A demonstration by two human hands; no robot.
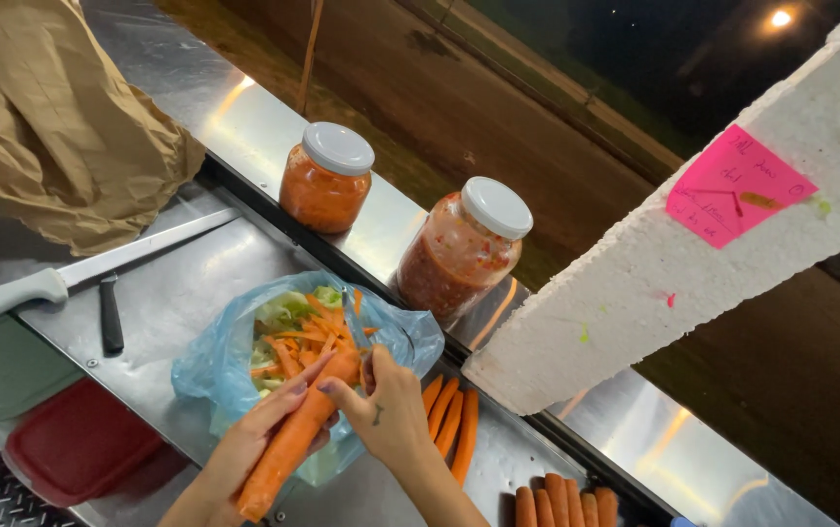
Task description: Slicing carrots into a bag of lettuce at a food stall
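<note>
My left hand (pixel 254 439) grips a carrot (pixel 293 439) just over the blue bag (pixel 215 366) of peelings on the bench (pixel 176 293); my right hand (pixel 386 410) pinches a peeler beside the bag.

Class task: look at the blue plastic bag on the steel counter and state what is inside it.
The blue plastic bag holds orange carrot peelings over pale green leafy scraps. The bag's bottom is covered.

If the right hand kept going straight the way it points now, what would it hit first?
Most likely the heap of carrot peelings in the blue plastic bag. The right hand points up-left over the carrot toward the bag's mouth; depth is uncertain.
</note>
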